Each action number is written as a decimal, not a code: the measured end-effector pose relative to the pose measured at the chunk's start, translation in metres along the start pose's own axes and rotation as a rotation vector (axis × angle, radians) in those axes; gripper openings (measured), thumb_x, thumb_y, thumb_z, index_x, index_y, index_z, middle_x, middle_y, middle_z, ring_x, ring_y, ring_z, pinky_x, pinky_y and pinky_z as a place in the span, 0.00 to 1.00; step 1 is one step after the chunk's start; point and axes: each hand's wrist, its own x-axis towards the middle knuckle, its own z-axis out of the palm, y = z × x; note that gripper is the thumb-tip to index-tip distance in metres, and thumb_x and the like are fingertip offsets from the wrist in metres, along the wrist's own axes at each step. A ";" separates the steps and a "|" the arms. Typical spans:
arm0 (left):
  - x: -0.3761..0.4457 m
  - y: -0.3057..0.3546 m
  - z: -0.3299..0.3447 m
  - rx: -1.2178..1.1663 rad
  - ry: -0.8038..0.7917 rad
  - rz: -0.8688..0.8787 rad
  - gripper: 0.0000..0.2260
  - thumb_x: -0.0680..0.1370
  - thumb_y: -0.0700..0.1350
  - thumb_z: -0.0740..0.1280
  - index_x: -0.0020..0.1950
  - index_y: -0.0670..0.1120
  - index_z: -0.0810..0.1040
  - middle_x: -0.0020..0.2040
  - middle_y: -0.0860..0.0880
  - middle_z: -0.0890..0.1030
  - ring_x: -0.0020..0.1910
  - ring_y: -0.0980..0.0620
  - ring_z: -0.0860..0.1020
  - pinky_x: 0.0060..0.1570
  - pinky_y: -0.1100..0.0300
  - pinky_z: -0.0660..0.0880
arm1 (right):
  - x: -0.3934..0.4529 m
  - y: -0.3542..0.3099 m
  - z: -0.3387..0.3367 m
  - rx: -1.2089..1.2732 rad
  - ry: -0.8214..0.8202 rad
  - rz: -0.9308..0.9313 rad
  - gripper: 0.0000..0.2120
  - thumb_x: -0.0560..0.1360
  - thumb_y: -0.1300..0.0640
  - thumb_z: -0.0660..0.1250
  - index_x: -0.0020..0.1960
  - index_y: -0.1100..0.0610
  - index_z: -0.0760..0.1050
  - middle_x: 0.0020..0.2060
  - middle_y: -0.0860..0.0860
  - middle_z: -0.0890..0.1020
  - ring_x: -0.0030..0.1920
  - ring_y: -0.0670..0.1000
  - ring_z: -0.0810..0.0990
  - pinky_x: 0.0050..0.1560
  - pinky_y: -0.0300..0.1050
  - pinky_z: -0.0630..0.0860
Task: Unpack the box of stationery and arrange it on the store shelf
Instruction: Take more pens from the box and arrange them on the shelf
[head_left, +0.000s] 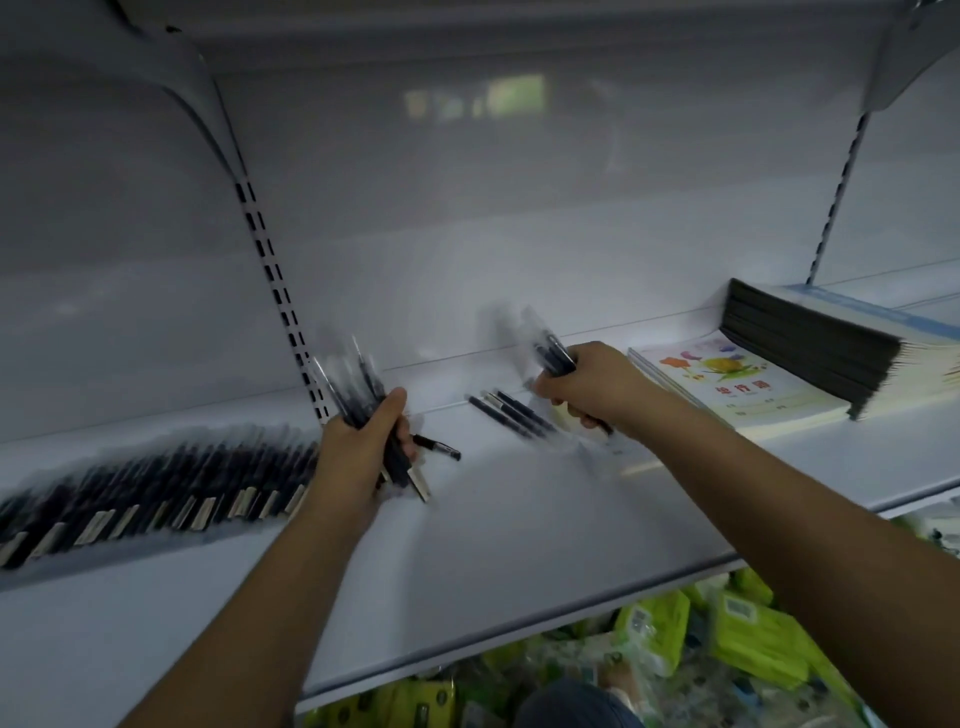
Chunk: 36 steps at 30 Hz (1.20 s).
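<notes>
**Layout of the shelf before me**

A row of pens (156, 488) lies on the shelf (519, 519) at far left. My left hand (358, 447) is just right of it; my right hand (587, 389) is further right. Between them lie loose pens (511, 413). At far right, a booklet (727, 387) lies beside stacked notebooks (810, 348). Packets (753, 634) sit below the shelf.

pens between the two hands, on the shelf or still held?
On the shelf. The loose pens lie flat on the white shelf, apart from both hands; the left hand and right hand grip other bunches.

Red characters on the exercise book (737, 382) cover, too blurred to read, no other text
</notes>
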 end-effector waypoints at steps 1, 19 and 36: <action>0.000 -0.001 -0.001 -0.046 -0.001 -0.014 0.12 0.79 0.45 0.69 0.37 0.44 0.73 0.28 0.48 0.74 0.24 0.52 0.71 0.26 0.61 0.73 | 0.005 -0.001 0.002 -0.143 -0.022 -0.032 0.09 0.73 0.55 0.71 0.41 0.59 0.76 0.28 0.52 0.76 0.25 0.51 0.72 0.24 0.37 0.68; 0.001 -0.006 -0.014 -0.116 -0.032 -0.031 0.14 0.79 0.44 0.69 0.35 0.44 0.72 0.26 0.48 0.72 0.23 0.52 0.69 0.24 0.61 0.70 | 0.030 -0.010 0.044 -0.622 -0.283 -0.233 0.15 0.68 0.49 0.75 0.48 0.56 0.76 0.41 0.51 0.80 0.44 0.52 0.79 0.43 0.45 0.76; 0.002 0.002 -0.023 -0.222 0.072 -0.093 0.12 0.78 0.45 0.71 0.36 0.45 0.73 0.26 0.50 0.73 0.23 0.54 0.70 0.24 0.63 0.70 | -0.014 -0.036 0.044 -0.622 -0.056 0.042 0.18 0.77 0.44 0.64 0.45 0.60 0.72 0.40 0.54 0.76 0.42 0.54 0.78 0.36 0.40 0.72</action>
